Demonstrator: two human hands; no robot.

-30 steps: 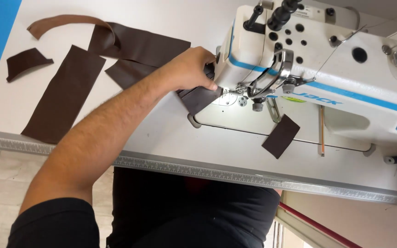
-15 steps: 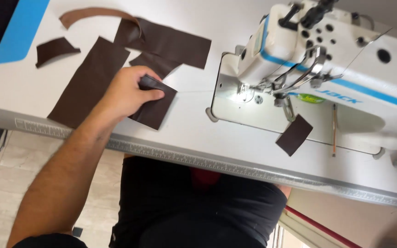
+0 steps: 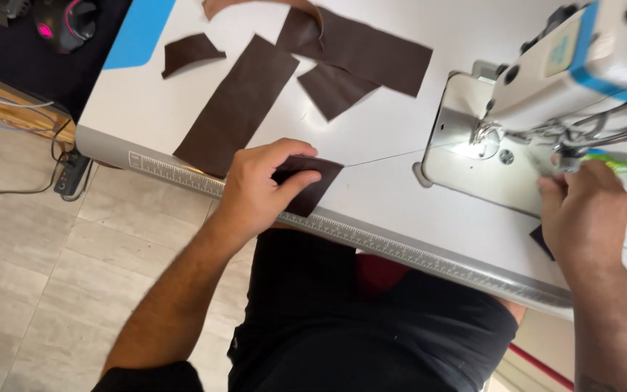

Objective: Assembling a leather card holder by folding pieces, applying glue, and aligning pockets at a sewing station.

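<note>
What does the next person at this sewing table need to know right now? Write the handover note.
Left hand pinches a small dark brown piece at the table's front edge; a thread runs taut from it to the lit needle area.
Right hand rests at the sewing machine, partly covering another dark scrap.
Done: piece is out from under the needle.
Left: thread uncut; long strip and other cut pieces lie unsewn behind.

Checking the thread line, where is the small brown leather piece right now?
In the head view, the small brown leather piece sits at the table's front edge, pinched by the left hand.
</note>
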